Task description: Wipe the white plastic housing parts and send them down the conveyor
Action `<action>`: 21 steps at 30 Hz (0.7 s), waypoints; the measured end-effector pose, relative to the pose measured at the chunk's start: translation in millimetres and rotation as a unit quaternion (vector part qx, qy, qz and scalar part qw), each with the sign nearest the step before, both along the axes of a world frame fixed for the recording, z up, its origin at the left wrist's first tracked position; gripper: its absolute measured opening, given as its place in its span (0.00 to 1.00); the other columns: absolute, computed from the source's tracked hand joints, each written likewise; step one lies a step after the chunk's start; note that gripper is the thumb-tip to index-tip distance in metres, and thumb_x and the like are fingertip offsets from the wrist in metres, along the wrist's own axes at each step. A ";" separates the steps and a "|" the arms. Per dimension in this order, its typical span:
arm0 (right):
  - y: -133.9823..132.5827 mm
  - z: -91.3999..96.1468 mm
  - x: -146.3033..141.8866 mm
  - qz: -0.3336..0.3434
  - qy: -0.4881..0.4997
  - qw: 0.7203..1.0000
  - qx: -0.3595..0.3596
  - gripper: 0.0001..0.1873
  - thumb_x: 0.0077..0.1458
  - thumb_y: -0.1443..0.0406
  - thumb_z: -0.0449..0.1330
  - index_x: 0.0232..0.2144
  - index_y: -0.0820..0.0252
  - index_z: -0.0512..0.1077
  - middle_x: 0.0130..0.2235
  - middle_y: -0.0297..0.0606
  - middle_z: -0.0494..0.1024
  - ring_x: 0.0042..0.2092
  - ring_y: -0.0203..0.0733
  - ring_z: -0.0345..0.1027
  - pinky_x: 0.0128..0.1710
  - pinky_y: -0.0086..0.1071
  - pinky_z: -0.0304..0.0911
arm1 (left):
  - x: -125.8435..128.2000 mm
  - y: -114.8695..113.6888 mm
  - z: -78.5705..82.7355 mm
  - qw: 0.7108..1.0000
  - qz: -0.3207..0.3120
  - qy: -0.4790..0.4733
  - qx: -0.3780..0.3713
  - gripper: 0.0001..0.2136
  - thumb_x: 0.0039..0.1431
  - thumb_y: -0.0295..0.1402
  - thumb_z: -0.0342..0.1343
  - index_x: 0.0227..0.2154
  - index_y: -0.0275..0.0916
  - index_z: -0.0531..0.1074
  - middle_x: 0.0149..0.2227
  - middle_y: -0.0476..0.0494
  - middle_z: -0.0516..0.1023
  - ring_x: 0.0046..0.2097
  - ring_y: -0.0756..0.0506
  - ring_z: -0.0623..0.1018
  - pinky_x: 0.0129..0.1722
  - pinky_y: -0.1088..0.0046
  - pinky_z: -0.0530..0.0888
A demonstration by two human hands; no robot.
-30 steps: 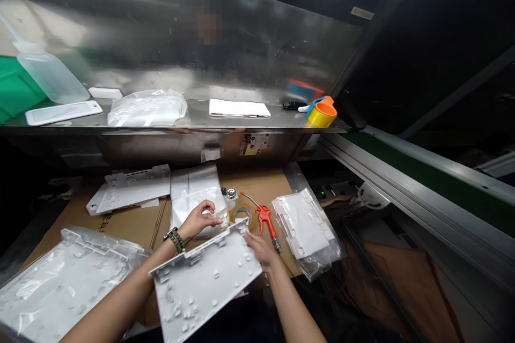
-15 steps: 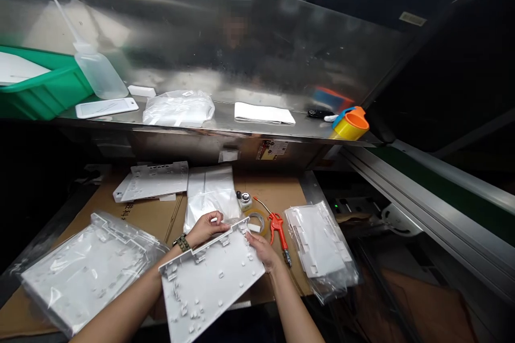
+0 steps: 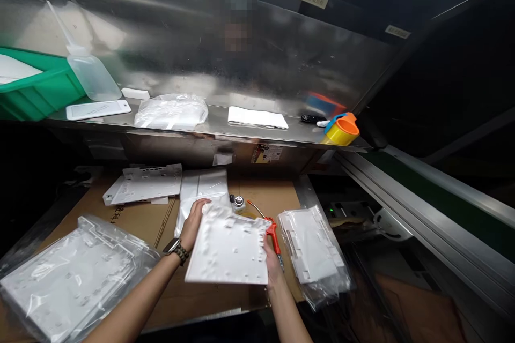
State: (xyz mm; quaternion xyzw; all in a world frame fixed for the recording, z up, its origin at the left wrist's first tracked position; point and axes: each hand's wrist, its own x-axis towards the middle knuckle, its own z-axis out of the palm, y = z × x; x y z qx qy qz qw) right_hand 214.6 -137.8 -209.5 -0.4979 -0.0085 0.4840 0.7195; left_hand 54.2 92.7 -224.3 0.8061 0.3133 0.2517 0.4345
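A white moulded plastic panel [image 3: 231, 249] with small clips and ribs is held up between both my hands, tilted toward me. My left hand [image 3: 193, 222] grips its upper left edge, the fingertips partly behind it. On the right edge my right hand [image 3: 272, 261] is closed, its fingers largely hidden by the panel. Behind the panel lie a clear plastic bag stack [image 3: 205, 185], a small bottle with a metal cap [image 3: 238, 202] and a red air blow gun [image 3: 273, 235], partly covered.
Bagged white panels lie at left [image 3: 60, 278] and a bagged stack [image 3: 311, 246] at right. Loose panels [image 3: 145, 182] sit on the cardboard [image 3: 132, 217]. The metal shelf [image 3: 217, 127] carries a squeeze bottle [image 3: 94, 72], a phone [image 3: 98, 110] and a tape roll [image 3: 341, 129].
My left hand has moved from the panel's top edge to its left side. The panel has turned, its lower edge now nearly level, and is raised. The view has shifted slightly.
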 end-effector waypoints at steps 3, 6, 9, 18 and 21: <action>-28.3 11.8 5.0 -0.058 -0.021 0.998 -0.017 0.39 0.58 0.40 0.58 0.60 0.60 0.71 0.53 0.49 0.82 0.56 0.53 0.75 0.53 0.47 0.73 | 3.8 -6.8 15.1 0.998 -0.062 -0.008 0.009 0.32 0.55 0.25 0.51 0.64 0.44 0.60 0.69 0.33 0.58 0.29 0.51 0.70 0.33 0.66 0.75; -62.9 13.6 3.0 -0.187 -0.145 0.968 -0.084 0.39 0.62 0.43 0.55 0.67 0.57 0.61 0.60 0.48 0.76 0.60 0.51 0.72 0.57 0.45 0.70 | 14.5 -14.8 29.6 0.991 -0.130 -0.006 0.005 0.39 0.49 0.22 0.51 0.67 0.49 0.60 0.70 0.36 0.59 0.25 0.53 0.68 0.27 0.70 0.73; -88.5 -1.4 -8.9 -0.239 -0.356 0.892 -0.143 0.38 0.61 0.44 0.59 0.64 0.61 0.66 0.60 0.53 0.76 0.59 0.56 0.73 0.57 0.46 0.70 | 31.0 -20.8 37.3 0.989 -0.147 -0.010 0.009 0.40 0.46 0.20 0.51 0.66 0.50 0.63 0.70 0.38 0.63 0.26 0.53 0.71 0.25 0.73 0.73; -93.1 -27.5 -58.7 -0.095 -0.581 0.802 -0.107 0.30 0.70 0.49 0.44 0.60 0.60 0.72 0.47 0.55 0.83 0.50 0.59 0.79 0.47 0.48 0.77 | 54.8 -47.9 32.5 0.983 0.011 -0.078 0.163 0.26 0.60 0.19 0.45 0.59 0.40 0.71 0.61 0.38 0.75 0.59 0.39 0.76 0.49 0.59 0.80; -93.4 -15.8 -60.6 -0.110 -0.573 0.803 -0.122 0.29 0.70 0.50 0.46 0.59 0.60 0.72 0.47 0.56 0.83 0.50 0.60 0.79 0.45 0.47 0.77 | 48.1 -74.7 32.4 0.968 -0.027 -0.091 0.233 0.30 0.62 0.17 0.45 0.65 0.48 0.65 0.63 0.43 0.74 0.56 0.41 0.77 0.53 0.57 0.77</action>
